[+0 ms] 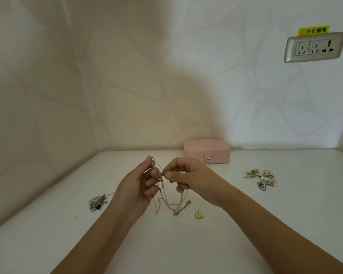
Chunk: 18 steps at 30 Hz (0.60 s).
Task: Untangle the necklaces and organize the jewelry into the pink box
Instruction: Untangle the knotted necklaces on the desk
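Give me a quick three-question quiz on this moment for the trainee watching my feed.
1. True or false: the pink box stands open.
2. Where does the heap of earrings lie? A) left of both hands B) right of both hands C) inside the box
3. Fill in: the left hand and right hand together pinch the tangled ____.
Key: 1 false, its snap tab is fastened. 2 B, on the table. 3 necklaces.
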Available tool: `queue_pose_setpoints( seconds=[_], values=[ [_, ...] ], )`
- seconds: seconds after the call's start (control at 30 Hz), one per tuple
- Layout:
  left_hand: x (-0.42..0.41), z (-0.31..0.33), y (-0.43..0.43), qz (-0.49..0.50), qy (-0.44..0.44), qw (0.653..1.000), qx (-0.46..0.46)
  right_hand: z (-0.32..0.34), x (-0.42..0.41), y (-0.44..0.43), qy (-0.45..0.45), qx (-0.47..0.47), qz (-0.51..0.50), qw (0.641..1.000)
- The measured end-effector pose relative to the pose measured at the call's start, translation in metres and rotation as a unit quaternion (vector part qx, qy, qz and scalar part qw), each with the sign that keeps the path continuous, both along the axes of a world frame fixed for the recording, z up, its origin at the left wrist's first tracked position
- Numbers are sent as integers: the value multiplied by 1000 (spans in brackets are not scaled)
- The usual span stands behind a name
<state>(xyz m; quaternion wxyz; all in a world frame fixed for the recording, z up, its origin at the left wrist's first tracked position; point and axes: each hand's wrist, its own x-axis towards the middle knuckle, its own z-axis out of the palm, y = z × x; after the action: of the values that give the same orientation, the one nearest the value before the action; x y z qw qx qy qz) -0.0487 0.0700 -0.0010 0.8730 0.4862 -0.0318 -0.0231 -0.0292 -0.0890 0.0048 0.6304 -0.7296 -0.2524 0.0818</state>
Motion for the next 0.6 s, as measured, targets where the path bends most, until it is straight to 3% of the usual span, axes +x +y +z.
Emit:
queue_pose_setpoints(
  seconds=[0.2,0.6],
  values=[
    [-2,0,0,11,6,999,35,1,-3,5,-101,-57,-64,991],
    [-7,2,1,-13,-11,997,81,1,-6,4,-55,-53,-47,996]
  ],
)
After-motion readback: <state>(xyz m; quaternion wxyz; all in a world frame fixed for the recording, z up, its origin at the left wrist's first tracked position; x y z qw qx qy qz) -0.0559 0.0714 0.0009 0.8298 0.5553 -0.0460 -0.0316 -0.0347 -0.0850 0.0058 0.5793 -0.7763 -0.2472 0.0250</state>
